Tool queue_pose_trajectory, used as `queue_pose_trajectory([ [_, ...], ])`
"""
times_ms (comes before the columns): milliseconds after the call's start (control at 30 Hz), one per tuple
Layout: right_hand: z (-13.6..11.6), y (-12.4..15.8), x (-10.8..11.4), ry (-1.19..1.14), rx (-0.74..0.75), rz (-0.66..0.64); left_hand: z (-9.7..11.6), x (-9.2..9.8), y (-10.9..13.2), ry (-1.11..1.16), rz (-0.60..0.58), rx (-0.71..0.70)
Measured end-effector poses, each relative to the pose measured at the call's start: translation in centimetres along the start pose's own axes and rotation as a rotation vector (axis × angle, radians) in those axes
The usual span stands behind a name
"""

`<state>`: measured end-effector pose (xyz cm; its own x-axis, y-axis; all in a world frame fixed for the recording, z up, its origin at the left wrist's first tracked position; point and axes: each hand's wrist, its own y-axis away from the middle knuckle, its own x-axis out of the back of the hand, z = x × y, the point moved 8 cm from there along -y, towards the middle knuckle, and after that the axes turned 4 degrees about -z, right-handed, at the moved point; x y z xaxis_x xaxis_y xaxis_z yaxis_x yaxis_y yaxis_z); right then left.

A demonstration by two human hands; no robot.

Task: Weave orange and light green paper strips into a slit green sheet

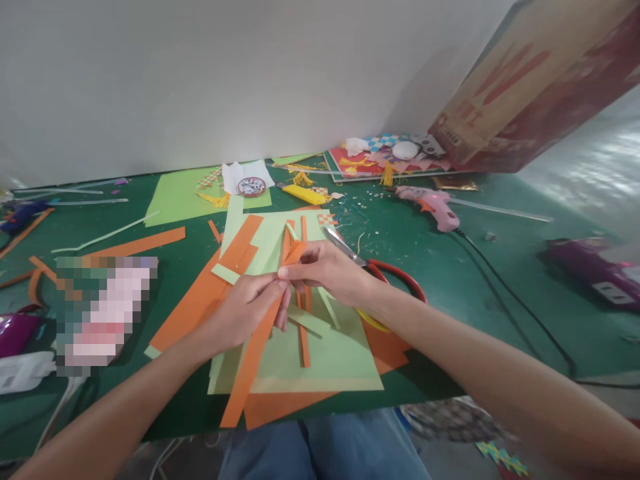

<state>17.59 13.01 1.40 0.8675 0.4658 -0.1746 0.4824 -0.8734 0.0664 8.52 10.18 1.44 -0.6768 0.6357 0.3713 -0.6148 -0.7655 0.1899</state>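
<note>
My left hand and my right hand meet above the paper pile, fingertips nearly touching. Both are closed on a long orange paper strip, which slants down to the table's front edge. Its upper end is bent over at my right fingers, and a thin pale green strip shows just above them. Beneath the hands lie pale green sheets, with narrow orange strips and short green strips on top. Wider orange pieces lie to the left.
Scissors with red handles lie right of my right hand. Beyond them are a pink glue gun and its black cable. A yellow cutter and tassels sit at the back. A power bank or similar white device is at the left.
</note>
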Motion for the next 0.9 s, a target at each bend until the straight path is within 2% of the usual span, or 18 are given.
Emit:
queue_pose_trajectory([
  [200,-0.9,0.1,1.0,0.007,0.021,0.021,0.3,-0.1,0.1,0.03,-0.019,0.005],
  [533,0.2,0.0,-0.3,-0.103,-0.019,-0.041,0.5,-0.1,0.0,0.122,-0.026,0.005],
  [667,0.0,0.0,0.2,-0.1,0.011,-0.023,0.5,-0.3,0.0,0.181,-0.069,-0.013],
  [900,-0.3,-0.1,0.3,-0.115,0.021,-0.015,0.4,-0.2,0.0,0.19,-0.071,-0.014],
])
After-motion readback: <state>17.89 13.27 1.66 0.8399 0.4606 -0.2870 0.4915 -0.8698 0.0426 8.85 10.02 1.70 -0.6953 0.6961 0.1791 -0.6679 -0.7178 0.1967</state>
